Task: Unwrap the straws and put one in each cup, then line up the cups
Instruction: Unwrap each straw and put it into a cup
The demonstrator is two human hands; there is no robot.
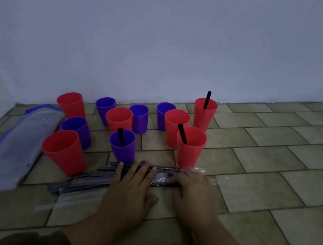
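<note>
Danger near: pressed straws (93, 177) with straight-fingered left hand (130, 187), gripped wrapper (163, 178) in curled right hand (191, 189); tugged hard, might have toppled purple cup (122, 148) just beyond

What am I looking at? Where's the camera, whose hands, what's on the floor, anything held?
No machine: a person works with bare hands. The one picture comes from a camera worn on the head, looking forward and down. On the tiled floor stand six red cups and five purple cups; three hold a black straw: the far red cup, the near red cup, the front purple cup. A plastic bag lies at left. The left hand presses flat on a pile of wrapped straws; the right hand rests on a wrapper end, too blurred to tell if it pinches.
</note>
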